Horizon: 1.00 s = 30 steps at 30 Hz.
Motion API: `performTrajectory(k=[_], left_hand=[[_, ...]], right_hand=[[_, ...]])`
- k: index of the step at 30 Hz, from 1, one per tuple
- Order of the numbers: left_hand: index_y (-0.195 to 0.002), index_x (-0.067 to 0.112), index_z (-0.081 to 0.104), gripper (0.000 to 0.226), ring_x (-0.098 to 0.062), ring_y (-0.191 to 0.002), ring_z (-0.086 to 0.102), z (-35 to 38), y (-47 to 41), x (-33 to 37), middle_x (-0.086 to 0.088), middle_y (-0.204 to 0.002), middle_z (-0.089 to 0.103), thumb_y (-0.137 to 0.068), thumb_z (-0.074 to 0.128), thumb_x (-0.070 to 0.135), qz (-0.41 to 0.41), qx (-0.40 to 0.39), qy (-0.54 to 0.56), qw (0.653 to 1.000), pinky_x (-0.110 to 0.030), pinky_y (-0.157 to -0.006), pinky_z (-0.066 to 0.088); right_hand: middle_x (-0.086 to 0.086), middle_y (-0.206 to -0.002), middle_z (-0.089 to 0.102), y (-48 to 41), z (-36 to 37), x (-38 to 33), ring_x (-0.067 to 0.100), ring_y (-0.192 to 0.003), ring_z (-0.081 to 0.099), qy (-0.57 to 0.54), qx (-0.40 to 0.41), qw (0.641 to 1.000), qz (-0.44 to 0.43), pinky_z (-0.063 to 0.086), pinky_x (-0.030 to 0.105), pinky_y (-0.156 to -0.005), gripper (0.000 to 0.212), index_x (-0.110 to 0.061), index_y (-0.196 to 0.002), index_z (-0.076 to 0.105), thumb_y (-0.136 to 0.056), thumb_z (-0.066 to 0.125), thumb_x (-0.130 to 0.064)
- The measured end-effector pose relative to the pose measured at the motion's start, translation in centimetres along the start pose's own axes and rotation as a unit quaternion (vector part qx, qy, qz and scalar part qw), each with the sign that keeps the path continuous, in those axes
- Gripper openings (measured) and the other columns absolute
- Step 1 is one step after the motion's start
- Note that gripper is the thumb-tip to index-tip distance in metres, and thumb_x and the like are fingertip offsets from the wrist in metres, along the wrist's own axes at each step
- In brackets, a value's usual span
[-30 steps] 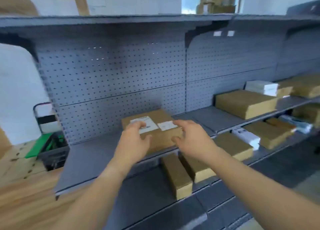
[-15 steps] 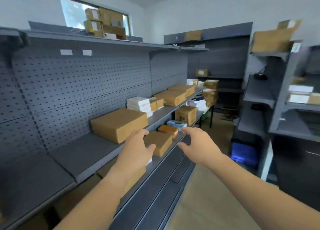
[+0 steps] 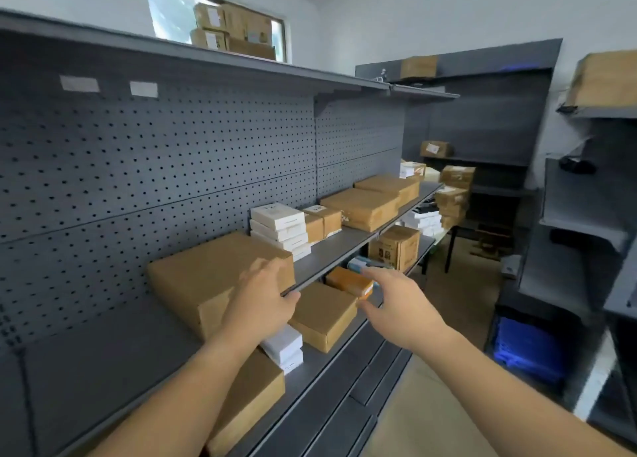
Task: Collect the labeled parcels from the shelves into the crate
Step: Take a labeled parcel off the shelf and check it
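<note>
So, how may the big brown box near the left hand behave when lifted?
The box is probably stiff: its cardboard faces look flat, its edges sharp. Being wide and low, it should slide on the shelf rather than tip. Its width likely needs both the left hand and the right hand; weight cannot be judged.

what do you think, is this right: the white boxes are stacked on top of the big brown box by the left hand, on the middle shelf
Not quite. The head view shows the white boxes stacked on the middle shelf itself, beside the big brown box, not on top of it. The rest holds: that box is by the left hand.
</note>
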<state>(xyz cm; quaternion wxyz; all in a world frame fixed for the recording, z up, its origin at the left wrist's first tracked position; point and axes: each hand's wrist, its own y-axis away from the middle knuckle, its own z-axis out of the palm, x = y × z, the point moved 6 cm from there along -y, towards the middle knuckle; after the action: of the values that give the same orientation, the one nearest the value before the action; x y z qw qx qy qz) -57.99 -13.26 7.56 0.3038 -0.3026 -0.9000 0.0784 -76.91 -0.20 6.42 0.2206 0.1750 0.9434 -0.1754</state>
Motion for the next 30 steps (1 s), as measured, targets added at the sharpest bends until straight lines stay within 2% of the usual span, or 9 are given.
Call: performTrajectory(k=[6, 10, 11, 13, 17, 21, 24, 26, 30], left_hand=[[-0.141, 0.035, 0.046, 0.056, -0.021, -0.140, 0.027, 0.3, -3.6, -5.9, 0.009, -0.144, 0.037, -0.090, 0.066, 0.046, -0.078, 0.046, -0.047, 0.995, -0.052, -0.119, 0.027], [-0.149, 0.035, 0.037, 0.068, -0.023, -0.145, 0.017, -0.3, -2.9, -10.2, 0.002, -0.152, 0.029, -0.090, 0.069, 0.044, -0.155, 0.108, -0.055, 0.980, -0.053, -0.122, 0.018], [-0.151, 0.036, 0.033, 0.072, -0.023, -0.145, 0.017, -0.5, -2.5, -11.0, 0.001, -0.153, 0.027, -0.089, 0.070, 0.043, -0.175, 0.128, -0.049, 0.975, -0.053, -0.122, 0.018], [-0.153, 0.037, 0.023, 0.083, -0.024, -0.144, 0.019, -0.6, -1.3, -12.2, 0.001, -0.153, 0.024, -0.087, 0.073, 0.044, -0.215, 0.168, -0.030, 0.961, -0.052, -0.121, 0.020], [-0.153, 0.031, 0.018, 0.095, -0.025, -0.141, 0.030, 0.5, 1.0, -13.3, 0.001, -0.149, 0.033, -0.082, 0.080, 0.043, -0.309, 0.206, 0.034, 0.928, -0.047, -0.115, 0.033], [-0.146, 0.022, 0.033, 0.074, -0.016, -0.121, 0.059, 3.0, 1.5, -13.6, 0.007, -0.132, 0.059, -0.088, 0.077, 0.036, -0.363, 0.204, 0.100, 0.904, -0.032, -0.096, 0.049], [-0.143, 0.020, 0.041, 0.064, -0.007, -0.106, 0.062, 3.5, 1.5, -12.9, 0.018, -0.111, 0.061, -0.090, 0.075, 0.031, -0.368, 0.227, 0.102, 0.896, -0.021, -0.084, 0.047], [-0.140, 0.018, 0.046, 0.059, -0.003, -0.095, 0.061, 3.0, 1.4, -12.2, 0.021, -0.101, 0.059, -0.090, 0.075, 0.031, -0.370, 0.254, 0.097, 0.888, -0.018, -0.078, 0.046], [-0.144, 0.020, 0.044, 0.068, -0.004, -0.101, 0.061, -0.1, 1.2, -10.6, 0.014, -0.113, 0.061, -0.086, 0.080, 0.027, -0.348, 0.303, 0.115, 0.880, -0.012, -0.080, 0.046]], right_hand=[[0.002, -0.148, 0.051, -8.8, 5.3, -0.9, 0.019, -0.134, 0.051, -0.040, -0.027, 0.997, -0.056, 0.041, 0.029, -0.108, 0.064, -0.025, -0.152, 0.044, -0.094, 0.070, -0.034], [0.001, -0.151, 0.047, -13.6, 9.5, -2.4, 0.016, -0.121, 0.057, -0.077, -0.074, 0.989, -0.105, 0.039, 0.017, -0.095, 0.070, -0.030, -0.154, 0.038, -0.093, 0.071, -0.035], [0.001, -0.151, 0.047, -14.8, 10.4, -2.7, 0.016, -0.119, 0.057, -0.090, -0.082, 0.985, -0.120, 0.041, 0.019, -0.096, 0.072, -0.031, -0.155, 0.035, -0.093, 0.071, -0.034], [0.000, -0.152, 0.045, -16.9, 11.8, -3.0, 0.018, -0.132, 0.049, -0.126, -0.098, 0.976, -0.146, 0.038, 0.025, -0.106, 0.077, -0.029, -0.158, 0.030, -0.093, 0.072, -0.033], [-0.004, -0.153, 0.042, -20.0, 14.0, -2.6, 0.017, -0.140, 0.042, -0.205, -0.163, 0.953, -0.154, 0.035, 0.031, -0.113, 0.090, -0.029, -0.159, 0.024, -0.088, 0.078, -0.036], [-0.005, -0.149, 0.048, -21.8, 16.0, -1.8, 0.016, -0.130, 0.050, -0.259, -0.217, 0.930, -0.143, 0.044, 0.036, -0.110, 0.091, -0.027, -0.158, 0.024, -0.086, 0.079, -0.039], [-0.002, -0.141, 0.053, -22.1, 16.3, -1.5, 0.010, -0.113, 0.049, -0.285, -0.230, 0.919, -0.146, 0.044, 0.029, -0.099, 0.078, -0.027, -0.154, 0.029, -0.091, 0.076, -0.031], [-0.004, -0.136, 0.055, -22.4, 15.7, -1.6, 0.009, -0.112, 0.050, -0.309, -0.224, 0.911, -0.158, 0.044, 0.028, -0.097, 0.074, -0.029, -0.152, 0.033, -0.092, 0.075, -0.027], [-0.014, -0.133, 0.048, -23.1, 13.4, -2.5, 0.007, -0.120, 0.049, -0.362, -0.224, 0.886, -0.183, 0.040, 0.024, -0.099, 0.086, -0.032, -0.154, 0.032, -0.085, 0.082, -0.024]])
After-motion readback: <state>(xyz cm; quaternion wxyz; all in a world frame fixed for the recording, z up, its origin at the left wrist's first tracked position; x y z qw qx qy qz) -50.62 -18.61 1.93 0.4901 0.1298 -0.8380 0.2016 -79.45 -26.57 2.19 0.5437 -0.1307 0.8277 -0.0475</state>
